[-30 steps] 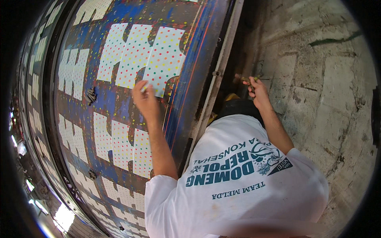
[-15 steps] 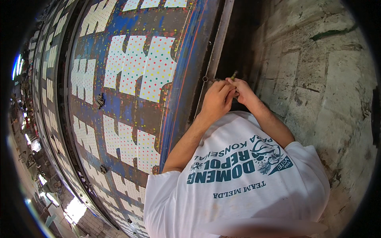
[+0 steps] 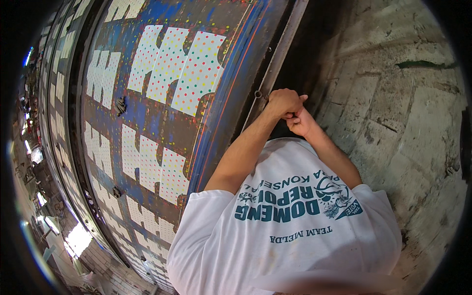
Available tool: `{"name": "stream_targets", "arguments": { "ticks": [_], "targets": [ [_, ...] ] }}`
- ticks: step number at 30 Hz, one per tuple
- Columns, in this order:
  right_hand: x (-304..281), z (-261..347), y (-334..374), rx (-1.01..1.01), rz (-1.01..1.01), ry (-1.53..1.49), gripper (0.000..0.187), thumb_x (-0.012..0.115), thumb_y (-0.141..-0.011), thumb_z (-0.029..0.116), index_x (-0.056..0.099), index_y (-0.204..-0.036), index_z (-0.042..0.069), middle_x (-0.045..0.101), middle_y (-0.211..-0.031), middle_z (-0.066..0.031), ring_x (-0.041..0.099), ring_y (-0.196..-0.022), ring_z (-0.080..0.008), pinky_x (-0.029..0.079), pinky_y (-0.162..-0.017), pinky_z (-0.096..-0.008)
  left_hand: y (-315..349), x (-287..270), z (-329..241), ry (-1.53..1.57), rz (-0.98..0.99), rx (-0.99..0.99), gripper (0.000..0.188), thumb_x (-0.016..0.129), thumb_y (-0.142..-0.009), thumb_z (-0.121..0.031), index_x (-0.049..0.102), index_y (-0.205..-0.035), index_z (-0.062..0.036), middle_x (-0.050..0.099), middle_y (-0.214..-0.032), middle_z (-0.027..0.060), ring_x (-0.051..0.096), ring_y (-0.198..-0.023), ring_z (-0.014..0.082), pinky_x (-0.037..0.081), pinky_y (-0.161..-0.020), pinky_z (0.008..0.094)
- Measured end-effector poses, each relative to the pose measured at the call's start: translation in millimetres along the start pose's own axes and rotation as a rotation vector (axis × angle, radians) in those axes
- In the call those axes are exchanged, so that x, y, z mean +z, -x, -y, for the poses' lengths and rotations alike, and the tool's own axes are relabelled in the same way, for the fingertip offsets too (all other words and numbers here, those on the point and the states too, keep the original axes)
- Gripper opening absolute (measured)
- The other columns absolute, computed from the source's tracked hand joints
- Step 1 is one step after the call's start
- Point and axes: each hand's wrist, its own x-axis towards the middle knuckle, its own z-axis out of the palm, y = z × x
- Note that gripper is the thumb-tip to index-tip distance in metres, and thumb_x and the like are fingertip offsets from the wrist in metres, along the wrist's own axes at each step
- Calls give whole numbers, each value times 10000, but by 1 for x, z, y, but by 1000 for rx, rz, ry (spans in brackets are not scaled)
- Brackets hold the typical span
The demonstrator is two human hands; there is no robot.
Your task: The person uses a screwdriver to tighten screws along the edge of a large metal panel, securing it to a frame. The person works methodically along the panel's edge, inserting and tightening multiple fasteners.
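Observation:
My left hand point(image 3: 284, 102) and my right hand point(image 3: 300, 123) meet in front of my white shirt, beside the long table's edge. The left one is bent over, back of the hand up, with its fingers curled against the right. Below it, the right hand has curled fingers, and one fingertip pokes out past the left knuckles. Whatever is between them is hidden. Nearest on the table point(image 3: 231, 66) lie white cut fabric pieces point(image 3: 198, 69) with multicoloured dots, flat in rows; neither hand touches them.
A metal rail point(image 3: 282, 51) with a small ring point(image 3: 258, 94) runs along the table edge. Small dark lumps point(image 3: 121, 105) sit among the pieces. A second long table point(image 3: 58, 93) with more pieces stands at the left. Worn concrete floor point(image 3: 378, 113) lies to the right.
The small yellowish-green thing at my right fingertips is now out of sight. My left hand has turned over the right. The view has shifted slightly.

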Motion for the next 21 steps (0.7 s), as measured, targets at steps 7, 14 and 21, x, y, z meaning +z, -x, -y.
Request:
{"name": "stream_targets", "arguments": {
  "ticks": [7, 14, 21],
  "targets": [
    [-17, -15, -8, -159, 33, 151, 97, 544, -1081, 186, 584, -1032, 112, 488, -841, 5, 439, -634, -70, 389, -430, -154, -2, 1, 2, 4, -111, 46, 552, 697, -953, -542, 788, -1058, -8, 774, -978, 232, 758, -1009, 396, 576, -905, 492],
    [-43, -16, -22, -733, 99, 935, 130, 576, -1069, 187, 613, -1151, 94, 629, -1034, -46, 601, -863, -211, 530, -806, -375, 9, 16, 7, 213, -530, 247, 523, 887, -791, -356, 767, -1225, -91, 762, -979, 161, 699, -1056, 364, 544, -893, 468],
    [-15, 27, -8, -1411, 334, 2026, 263, 684, -988, 233, 610, -1187, 78, 643, -1112, -103, 620, -996, -293, 518, -903, -422, 46, 33, 30, 149, -677, 985, 276, 913, -706, -196, 817, -963, -159, 678, -1126, 43, 577, -1037, 277, 376, -994, 433]
  ]
}}
